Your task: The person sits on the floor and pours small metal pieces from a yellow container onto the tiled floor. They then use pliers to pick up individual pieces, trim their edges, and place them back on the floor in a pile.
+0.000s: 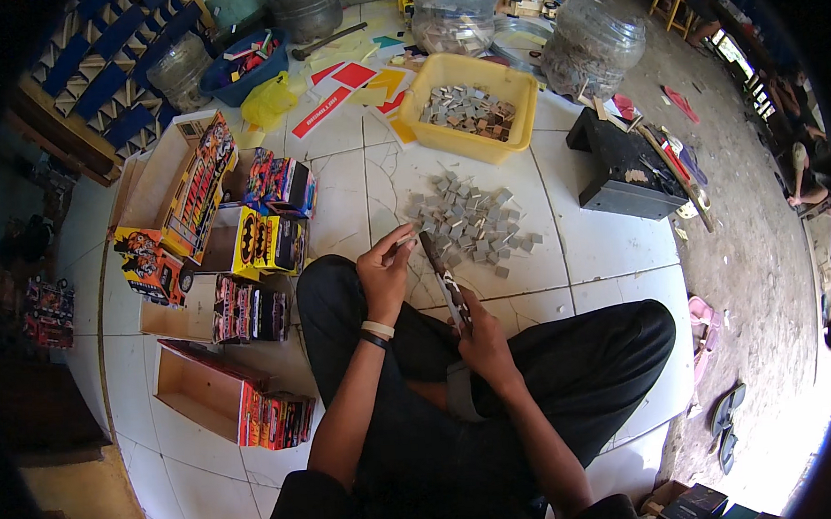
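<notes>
My left hand is raised over my crossed legs, its fingers pinching a small grey piece. My right hand grips the pale handle of a knife-like tool. Its narrow dark end points up and away, beside the fingertips of my left hand; whether it touches the small piece I cannot tell. Just beyond both hands, a loose pile of small grey square pieces lies on the white tiled floor. Behind the pile stands a yellow basin holding many similar pieces, some with brown sides.
Colourful toy trucks with open wooden beds line my left side. A low black bench stands at the right, near the tile edge. Beyond are a blue basin, clear plastic jars, red and yellow sheets and sandals.
</notes>
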Demonstrator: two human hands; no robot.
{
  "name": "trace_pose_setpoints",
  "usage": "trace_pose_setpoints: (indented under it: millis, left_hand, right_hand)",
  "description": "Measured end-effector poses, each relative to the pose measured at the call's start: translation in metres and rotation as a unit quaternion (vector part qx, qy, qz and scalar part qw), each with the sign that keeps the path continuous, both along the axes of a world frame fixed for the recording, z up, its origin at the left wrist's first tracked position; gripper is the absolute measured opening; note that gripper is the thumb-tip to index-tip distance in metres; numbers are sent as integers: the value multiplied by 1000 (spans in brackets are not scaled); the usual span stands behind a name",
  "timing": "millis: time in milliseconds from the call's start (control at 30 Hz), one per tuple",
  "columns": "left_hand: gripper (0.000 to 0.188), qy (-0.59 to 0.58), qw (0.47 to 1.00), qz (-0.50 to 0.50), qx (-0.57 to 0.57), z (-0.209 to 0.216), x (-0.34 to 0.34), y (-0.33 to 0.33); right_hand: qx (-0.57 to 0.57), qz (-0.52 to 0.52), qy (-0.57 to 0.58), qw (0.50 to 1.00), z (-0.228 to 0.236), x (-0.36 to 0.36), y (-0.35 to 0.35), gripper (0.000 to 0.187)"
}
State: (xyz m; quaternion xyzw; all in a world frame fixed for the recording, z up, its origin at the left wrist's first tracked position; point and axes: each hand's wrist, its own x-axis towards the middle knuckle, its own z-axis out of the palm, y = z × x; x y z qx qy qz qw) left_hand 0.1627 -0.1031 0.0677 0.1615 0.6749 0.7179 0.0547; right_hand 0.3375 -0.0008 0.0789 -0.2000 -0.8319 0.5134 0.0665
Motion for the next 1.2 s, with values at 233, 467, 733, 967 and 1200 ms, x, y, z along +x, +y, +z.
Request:
trace_pose_setpoints:
  millis: [233, 467, 733, 967, 1200]
  left_hand:
    - [28, -1, 1000, 2, -5, 2, 1, 0]
    - [28, 11, 1000, -1, -19, 3, 2, 1]
    - [27, 44, 999, 2, -4, -1, 2, 2]
    - [27, 27, 999, 12, -42, -2, 1, 0]
    - [26, 33, 999, 15, -19, -2, 0, 0]
  right_hand:
    - [8, -1, 18, 1000, -2, 0, -1, 56]
    - [5, -3, 6, 1000, 5, 0, -2, 58]
    - [26, -5, 28, 999, 8, 0, -4, 63]
    - [41, 10, 37, 998, 12, 2, -4, 68]
    - [4, 44, 35, 998, 14, 1, 2, 73]
